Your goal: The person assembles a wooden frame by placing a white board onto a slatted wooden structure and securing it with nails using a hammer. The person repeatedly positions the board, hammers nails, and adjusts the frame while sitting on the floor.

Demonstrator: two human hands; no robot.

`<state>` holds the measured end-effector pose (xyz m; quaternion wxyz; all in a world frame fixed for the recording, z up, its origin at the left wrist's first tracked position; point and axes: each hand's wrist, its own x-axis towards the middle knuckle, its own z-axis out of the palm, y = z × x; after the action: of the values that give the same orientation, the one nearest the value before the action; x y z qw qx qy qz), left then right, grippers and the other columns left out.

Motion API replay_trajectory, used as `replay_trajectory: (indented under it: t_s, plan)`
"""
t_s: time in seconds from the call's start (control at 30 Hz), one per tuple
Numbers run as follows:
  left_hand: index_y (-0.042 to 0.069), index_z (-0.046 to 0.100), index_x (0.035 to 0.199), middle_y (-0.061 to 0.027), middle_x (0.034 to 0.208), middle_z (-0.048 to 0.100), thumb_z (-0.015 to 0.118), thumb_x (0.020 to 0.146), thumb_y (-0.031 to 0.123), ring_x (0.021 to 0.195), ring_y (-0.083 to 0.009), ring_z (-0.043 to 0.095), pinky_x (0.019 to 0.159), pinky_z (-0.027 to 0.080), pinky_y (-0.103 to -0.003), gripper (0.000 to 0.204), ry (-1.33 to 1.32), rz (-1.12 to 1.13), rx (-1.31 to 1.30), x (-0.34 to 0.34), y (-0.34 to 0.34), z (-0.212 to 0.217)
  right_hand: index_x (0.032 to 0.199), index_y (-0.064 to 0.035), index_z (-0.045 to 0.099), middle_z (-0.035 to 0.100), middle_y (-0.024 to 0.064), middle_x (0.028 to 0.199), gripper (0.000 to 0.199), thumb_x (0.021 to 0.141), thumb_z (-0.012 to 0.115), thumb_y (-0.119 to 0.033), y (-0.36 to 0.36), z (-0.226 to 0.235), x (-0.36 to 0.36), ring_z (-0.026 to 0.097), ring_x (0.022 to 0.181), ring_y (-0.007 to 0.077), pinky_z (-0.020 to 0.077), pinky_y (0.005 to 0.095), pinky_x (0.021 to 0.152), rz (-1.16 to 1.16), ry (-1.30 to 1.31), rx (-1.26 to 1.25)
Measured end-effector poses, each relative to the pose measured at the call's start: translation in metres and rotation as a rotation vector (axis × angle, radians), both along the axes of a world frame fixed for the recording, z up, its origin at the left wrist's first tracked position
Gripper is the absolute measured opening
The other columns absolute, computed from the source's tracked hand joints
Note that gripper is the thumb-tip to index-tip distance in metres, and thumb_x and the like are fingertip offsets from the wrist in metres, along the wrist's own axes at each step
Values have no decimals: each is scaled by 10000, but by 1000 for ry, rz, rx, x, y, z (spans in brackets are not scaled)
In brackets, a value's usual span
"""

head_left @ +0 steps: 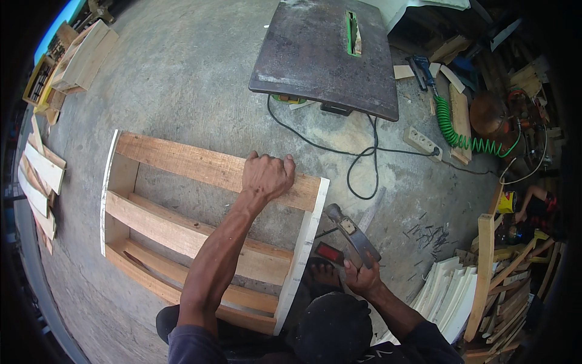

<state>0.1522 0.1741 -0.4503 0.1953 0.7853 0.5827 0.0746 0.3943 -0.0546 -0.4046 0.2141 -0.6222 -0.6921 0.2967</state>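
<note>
A wooden slatted frame (176, 221), with brown boards between two white-edged end pieces, lies in front of me on the concrete floor. My left hand (268, 174) is closed over its far board, near the right end. My right hand (364, 276) grips a hammer (359, 241) by its handle, just right of the frame. The hammer's dark head points away from me, toward the frame's far right corner. A small red and black object (329, 252) lies beside the hammer, close to my bare foot (323, 276).
A dark-topped table saw (327, 60) stands ahead, its cable (315, 144) looping to a power strip (421, 141). At right are an air nailer (422, 71) with coiled green hose (448, 127), scattered nails (431, 239) and stacked white strips (445, 297). Offcuts (42, 176) lie left.
</note>
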Motion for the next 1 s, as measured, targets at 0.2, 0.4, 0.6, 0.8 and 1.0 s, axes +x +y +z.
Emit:
replay_trajectory:
  t_s: [0.2, 0.4, 0.6, 0.8, 1.0]
  plan:
    - [3, 711, 617, -247, 616, 670, 424, 1042, 362, 556, -358, 659, 833, 497, -453, 626, -13, -9, 150, 2, -2, -11, 1081, 46, 529, 661, 217, 680, 331, 1010, 646, -256, -1, -19, 6, 718, 602, 393, 558, 464, 499, 3, 93, -10]
    - [-26, 680, 625, -246, 644, 672, 402, 1049, 353, 582, -384, 655, 831, 499, -479, 633, -4, 13, 149, 1, -13, -11, 977, 13, 486, 632, 256, 675, 295, 1019, 632, -239, 5, 13, -7, 694, 613, 441, 522, 483, 490, -38, 97, -130]
    - [-40, 704, 645, -255, 645, 670, 390, 1063, 383, 595, -398, 653, 856, 506, -473, 673, -5, 27, 105, 6, -9, -5, 979, 18, 509, 637, 236, 651, 287, 1011, 641, -235, -1, -4, 1, 692, 554, 415, 539, 476, 476, 39, -99, -174]
    - [-34, 727, 650, -260, 673, 686, 368, 1076, 422, 642, -375, 679, 894, 490, -465, 720, 28, 48, 131, 7, -6, -10, 1049, 15, 537, 653, 249, 670, 329, 1031, 607, -305, -11, -25, -1, 697, 573, 421, 544, 498, 483, 8, -105, -258]
    - [-32, 719, 675, -260, 680, 683, 342, 1087, 417, 676, -405, 676, 941, 477, -496, 716, 38, 50, 132, 5, -9, -10, 1122, 27, 548, 652, 297, 750, 421, 1059, 540, -389, -56, -52, 45, 705, 755, 478, 534, 505, 657, -551, 207, -454]
